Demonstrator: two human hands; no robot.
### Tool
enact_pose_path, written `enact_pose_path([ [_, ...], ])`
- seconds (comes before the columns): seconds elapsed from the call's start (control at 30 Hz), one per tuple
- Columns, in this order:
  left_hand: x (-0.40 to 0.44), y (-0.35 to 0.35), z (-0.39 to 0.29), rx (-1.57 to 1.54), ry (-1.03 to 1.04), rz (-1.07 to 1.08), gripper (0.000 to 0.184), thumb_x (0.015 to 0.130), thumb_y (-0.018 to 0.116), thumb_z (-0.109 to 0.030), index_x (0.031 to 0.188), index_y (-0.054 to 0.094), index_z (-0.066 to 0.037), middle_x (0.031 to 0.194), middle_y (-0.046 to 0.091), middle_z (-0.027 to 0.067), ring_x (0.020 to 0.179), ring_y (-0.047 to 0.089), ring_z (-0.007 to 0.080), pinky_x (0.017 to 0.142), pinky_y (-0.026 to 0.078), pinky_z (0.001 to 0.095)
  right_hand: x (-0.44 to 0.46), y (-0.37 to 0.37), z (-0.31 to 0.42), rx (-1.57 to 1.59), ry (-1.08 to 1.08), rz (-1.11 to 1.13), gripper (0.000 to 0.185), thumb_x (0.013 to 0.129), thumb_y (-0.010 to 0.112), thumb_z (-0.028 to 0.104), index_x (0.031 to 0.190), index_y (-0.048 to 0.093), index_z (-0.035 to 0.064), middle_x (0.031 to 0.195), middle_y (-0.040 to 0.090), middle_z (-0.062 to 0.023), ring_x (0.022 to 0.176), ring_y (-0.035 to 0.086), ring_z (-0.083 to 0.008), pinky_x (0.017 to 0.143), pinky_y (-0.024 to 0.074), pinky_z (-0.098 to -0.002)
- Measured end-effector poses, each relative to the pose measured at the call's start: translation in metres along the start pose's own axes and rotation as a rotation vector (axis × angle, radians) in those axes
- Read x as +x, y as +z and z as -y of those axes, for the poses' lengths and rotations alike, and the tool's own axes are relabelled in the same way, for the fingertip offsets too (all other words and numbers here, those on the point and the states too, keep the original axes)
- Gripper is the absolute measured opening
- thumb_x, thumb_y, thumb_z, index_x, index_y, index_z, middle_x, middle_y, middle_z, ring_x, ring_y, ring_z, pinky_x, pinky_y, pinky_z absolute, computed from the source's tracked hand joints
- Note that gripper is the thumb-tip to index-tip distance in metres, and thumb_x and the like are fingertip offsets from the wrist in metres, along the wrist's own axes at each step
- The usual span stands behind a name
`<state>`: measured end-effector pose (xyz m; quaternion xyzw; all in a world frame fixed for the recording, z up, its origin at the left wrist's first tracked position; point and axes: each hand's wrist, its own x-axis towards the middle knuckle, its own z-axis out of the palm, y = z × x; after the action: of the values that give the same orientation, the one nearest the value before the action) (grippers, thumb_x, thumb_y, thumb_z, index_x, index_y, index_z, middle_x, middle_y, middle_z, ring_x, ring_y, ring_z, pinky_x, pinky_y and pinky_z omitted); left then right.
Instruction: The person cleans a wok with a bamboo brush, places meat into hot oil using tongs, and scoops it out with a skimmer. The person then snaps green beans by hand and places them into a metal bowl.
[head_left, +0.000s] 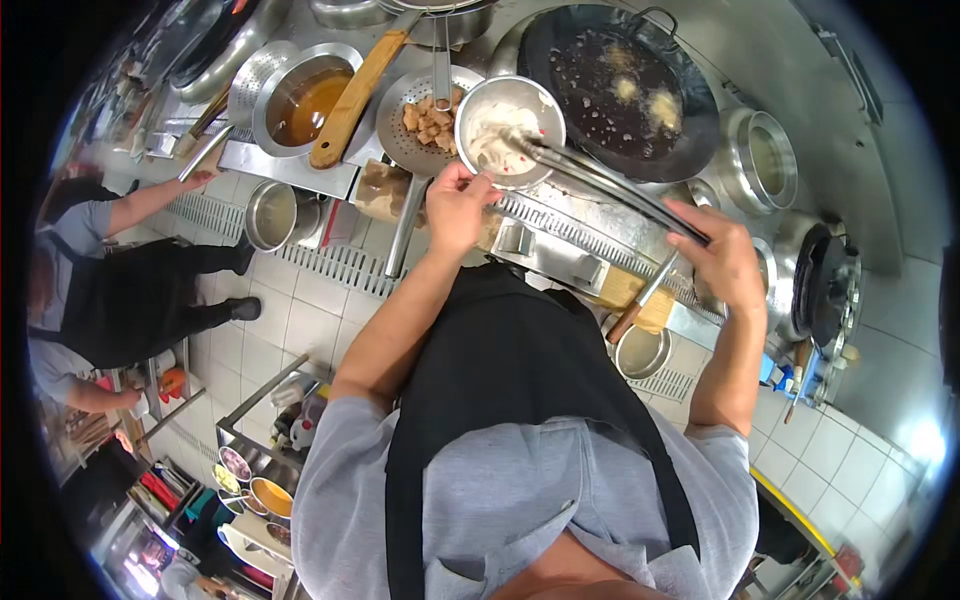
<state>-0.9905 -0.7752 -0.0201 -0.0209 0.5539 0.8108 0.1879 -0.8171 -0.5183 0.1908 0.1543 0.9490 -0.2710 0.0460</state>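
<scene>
My left hand [460,208] is closed on the near rim of a metal bowl [549,105] that holds pale, battered pieces with red bits. In my right hand [722,250] is a pair of long dark tongs [620,190], their tips down in the batter [497,138]. Just beyond the bowl, a black wok [560,130] of dark bubbling oil has a few pale golden pieces [664,108] frying in it. Browned fried pieces [432,125] lie in a perforated skimmer [392,135] at the bowl's left.
A pot of amber liquid [262,128] stands at the left with a wooden-handled tool [365,90] beside it. Metal pots [788,165] sit right of the wok. A co-worker in a black apron [130,300] stands at the far left. A wooden-handled utensil [640,300] juts from the counter's front edge.
</scene>
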Motion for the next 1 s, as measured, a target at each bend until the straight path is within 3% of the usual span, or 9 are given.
enact_pose_path([
  [0.13,0.003,-0.003,0.005,-0.008,-0.027,0.01,0.012,0.095,0.067,-0.003,0.086,0.06,0.0,0.081,0.066,0.0072,0.071,0.068,0.0127,0.066,0.06,0.0253,-0.003,-0.015,-0.026,0.148,0.047,-0.181,0.042,0.088,0.077,0.014,0.127,0.069,0.003,0.109,0.075,-0.0143,0.097,0.066,-0.012,0.086,0.0496,-0.0267],
  [0.23,0.006,-0.005,0.004,-0.015,-0.045,0.033,0.01,0.094,0.068,-0.002,0.089,0.059,-0.001,0.086,0.067,0.0089,0.074,0.07,0.0152,0.069,0.062,0.0269,0.031,-0.023,-0.053,0.101,0.256,-0.159,0.043,0.087,0.078,0.015,0.128,0.069,0.0046,0.108,0.076,-0.0144,0.096,0.067,-0.0132,0.088,0.0497,-0.0277],
  [0.47,0.012,0.011,-0.007,-0.037,-0.015,0.033,0.013,0.095,0.066,-0.003,0.084,0.058,0.001,0.083,0.065,0.008,0.07,0.067,0.0133,0.065,0.061,0.0263,0.134,0.013,-0.111,-0.26,0.174,-0.294,0.056,0.083,0.077,0.041,0.131,0.068,0.0131,0.114,0.072,-0.0224,0.106,0.071,-0.0342,0.094,0.051,-0.0376],
  [0.57,0.009,0.016,-0.017,-0.029,-0.018,0.037,0.014,0.095,0.066,-0.003,0.084,0.058,0.001,0.082,0.065,0.0079,0.07,0.067,0.0133,0.066,0.061,0.0269,0.14,0.013,-0.114,-0.198,0.278,-0.341,0.06,0.083,0.078,0.042,0.134,0.067,0.0137,0.115,0.072,-0.0228,0.108,0.07,-0.0354,0.095,0.0511,-0.0376],
  [0.67,0.008,0.011,-0.018,-0.024,-0.008,0.037,0.015,0.095,0.066,-0.003,0.083,0.057,0.0,0.083,0.064,0.0079,0.07,0.066,0.0133,0.066,0.061,0.0273,0.109,0.005,-0.109,-0.065,0.223,-0.41,0.059,0.083,0.077,0.042,0.134,0.067,0.0132,0.113,0.073,-0.0225,0.106,0.071,-0.0315,0.094,0.0513,-0.0363],
  [0.73,0.009,0.007,-0.015,-0.027,0.006,0.038,0.015,0.095,0.066,-0.003,0.083,0.057,0.0,0.082,0.065,0.0078,0.07,0.067,0.0132,0.066,0.061,0.0272,0.066,-0.011,-0.061,0.001,0.246,-0.336,0.055,0.085,0.079,0.034,0.134,0.067,0.0123,0.114,0.073,-0.0211,0.104,0.071,-0.025,0.092,0.052,-0.0354],
  [0.83,0.012,0.002,-0.008,0.009,0.051,0.038,0.017,0.095,0.067,-0.003,0.082,0.057,0.0,0.081,0.065,0.0072,0.069,0.067,0.0128,0.065,0.059,0.0264,0.018,-0.008,-0.056,0.091,0.011,-0.311,0.051,0.086,0.08,0.023,0.134,0.067,0.0109,0.114,0.073,-0.0194,0.102,0.07,-0.0192,0.091,0.0522,-0.0349],
  [0.93,0.013,0.007,-0.008,0.104,0.115,0.053,0.017,0.094,0.067,-0.004,0.081,0.057,0.0,0.078,0.066,0.0062,0.069,0.068,0.0125,0.064,0.056,0.0255,-0.004,0.001,-0.022,0.104,0.022,-0.186,0.05,0.085,0.08,0.017,0.132,0.067,0.0099,0.115,0.072,-0.0184,0.102,0.07,-0.0223,0.091,0.0519,-0.0366],
  [1.0,0.012,0.014,-0.012,0.131,0.122,0.074,0.017,0.094,0.068,-0.004,0.082,0.058,0.001,0.077,0.066,0.0056,0.068,0.068,0.0124,0.063,0.055,0.0251,-0.003,0.014,-0.002,-0.035,0.016,-0.101,0.047,0.084,0.079,0.016,0.129,0.068,0.008,0.114,0.072,-0.0179,0.101,0.07,-0.0294,0.09,0.0522,-0.0382],
])
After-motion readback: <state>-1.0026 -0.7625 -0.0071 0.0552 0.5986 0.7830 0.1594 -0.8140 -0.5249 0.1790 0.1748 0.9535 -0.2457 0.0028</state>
